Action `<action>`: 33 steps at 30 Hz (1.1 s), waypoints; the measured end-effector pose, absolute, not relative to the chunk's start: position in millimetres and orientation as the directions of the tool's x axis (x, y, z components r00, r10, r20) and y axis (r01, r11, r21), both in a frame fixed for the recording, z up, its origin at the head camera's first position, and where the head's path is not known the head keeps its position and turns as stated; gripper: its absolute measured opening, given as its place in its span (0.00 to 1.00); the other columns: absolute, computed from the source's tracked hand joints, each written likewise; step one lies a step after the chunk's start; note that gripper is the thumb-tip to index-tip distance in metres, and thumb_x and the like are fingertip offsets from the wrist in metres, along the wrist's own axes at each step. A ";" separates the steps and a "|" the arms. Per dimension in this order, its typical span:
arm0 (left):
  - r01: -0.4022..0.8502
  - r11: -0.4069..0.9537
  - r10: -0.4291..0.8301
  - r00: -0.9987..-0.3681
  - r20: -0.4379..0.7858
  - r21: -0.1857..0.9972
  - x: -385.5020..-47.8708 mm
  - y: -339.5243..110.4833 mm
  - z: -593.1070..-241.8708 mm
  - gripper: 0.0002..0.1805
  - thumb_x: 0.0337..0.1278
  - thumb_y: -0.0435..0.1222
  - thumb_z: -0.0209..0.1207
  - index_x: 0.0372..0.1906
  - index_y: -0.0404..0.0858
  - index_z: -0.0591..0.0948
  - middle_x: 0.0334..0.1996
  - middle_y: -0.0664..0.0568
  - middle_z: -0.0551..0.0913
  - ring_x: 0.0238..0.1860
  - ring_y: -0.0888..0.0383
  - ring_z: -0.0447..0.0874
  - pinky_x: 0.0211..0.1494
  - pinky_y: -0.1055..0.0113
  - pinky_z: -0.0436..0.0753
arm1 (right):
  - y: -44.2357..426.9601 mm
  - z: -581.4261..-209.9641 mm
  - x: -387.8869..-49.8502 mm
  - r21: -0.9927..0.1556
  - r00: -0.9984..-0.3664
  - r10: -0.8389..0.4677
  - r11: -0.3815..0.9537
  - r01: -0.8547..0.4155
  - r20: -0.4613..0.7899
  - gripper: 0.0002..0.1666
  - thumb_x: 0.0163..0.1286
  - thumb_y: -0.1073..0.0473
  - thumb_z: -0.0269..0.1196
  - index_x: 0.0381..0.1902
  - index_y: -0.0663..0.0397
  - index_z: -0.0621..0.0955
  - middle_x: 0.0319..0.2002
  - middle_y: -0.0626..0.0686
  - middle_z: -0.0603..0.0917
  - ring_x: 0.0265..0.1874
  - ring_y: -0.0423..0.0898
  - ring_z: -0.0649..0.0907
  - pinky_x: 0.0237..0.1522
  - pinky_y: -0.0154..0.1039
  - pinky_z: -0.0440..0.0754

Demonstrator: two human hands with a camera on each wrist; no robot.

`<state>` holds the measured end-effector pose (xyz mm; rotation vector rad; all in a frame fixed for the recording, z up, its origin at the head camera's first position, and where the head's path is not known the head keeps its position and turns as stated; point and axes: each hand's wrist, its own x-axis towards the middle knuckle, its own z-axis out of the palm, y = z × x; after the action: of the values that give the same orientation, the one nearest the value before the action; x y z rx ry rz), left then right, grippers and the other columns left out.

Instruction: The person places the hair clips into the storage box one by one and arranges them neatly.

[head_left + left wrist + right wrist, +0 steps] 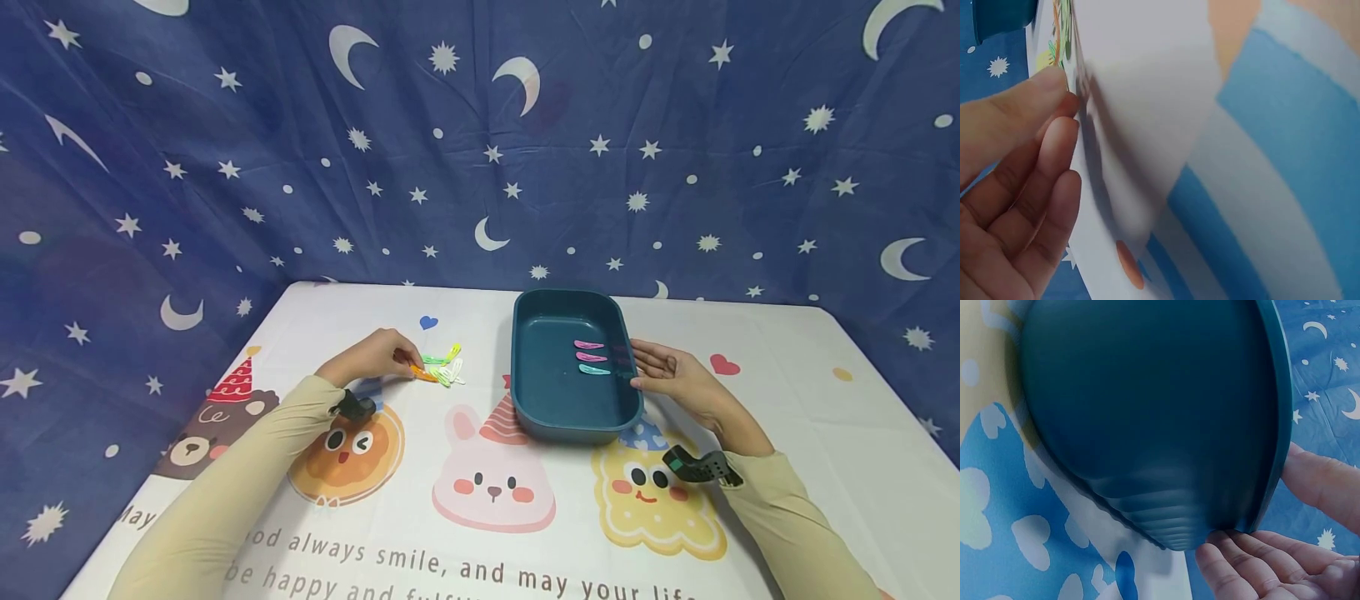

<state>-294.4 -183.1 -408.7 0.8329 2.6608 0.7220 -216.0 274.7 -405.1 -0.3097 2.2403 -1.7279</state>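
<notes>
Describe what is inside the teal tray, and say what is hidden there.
Inside the teal tray lie two pink hair clips and one light-blue hair clip, in a row toward its right side. The surface directly beneath the clips is covered.

Head: bright, diffuse light, faint shadows, mostly sharp | left wrist: long soft shadow across the smooth white printed worktop (1147,37), nearby blue-striped print (1297,94) blurred | right wrist: dim, bluish cast; pale sheen on the ribbed, rounded dark-teal plastic tub (1147,425)
</notes>
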 end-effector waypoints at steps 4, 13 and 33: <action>0.460 0.706 0.589 -0.804 -0.085 0.538 -293.4 -183.1 -407.1 0.07 0.45 0.29 0.68 0.34 0.35 0.86 0.31 0.49 0.87 0.29 0.65 0.79 0.37 0.73 0.79 | 274.3 -404.5 -215.8 -0.969 -0.933 -0.346 0.248 0.015 -0.103 0.43 0.65 0.66 0.60 0.71 0.69 0.51 0.72 0.68 0.53 0.70 0.56 0.59 0.52 0.22 0.74; 0.450 0.680 0.561 -0.828 -0.015 0.578 -292.9 -179.9 -404.3 0.08 0.46 0.30 0.67 0.35 0.35 0.87 0.31 0.48 0.88 0.29 0.65 0.81 0.37 0.73 0.81 | 274.1 -404.2 -215.8 -0.968 -0.931 -0.353 0.250 0.007 -0.098 0.44 0.65 0.66 0.60 0.71 0.69 0.50 0.72 0.68 0.53 0.69 0.56 0.59 0.52 0.22 0.74; 0.396 0.655 0.433 -0.895 0.110 0.644 -281.2 -152.9 -380.3 0.08 0.48 0.31 0.67 0.36 0.35 0.87 0.35 0.44 0.88 0.30 0.60 0.81 0.35 0.72 0.78 | 273.8 -405.3 -215.4 -0.969 -0.932 -0.351 0.245 0.001 -0.089 0.44 0.66 0.66 0.59 0.72 0.67 0.50 0.72 0.67 0.51 0.70 0.58 0.56 0.52 0.21 0.74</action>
<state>-281.2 -152.9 -380.3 0.7041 2.8093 1.0727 -215.4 273.8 -405.3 -0.3247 2.2337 -1.7395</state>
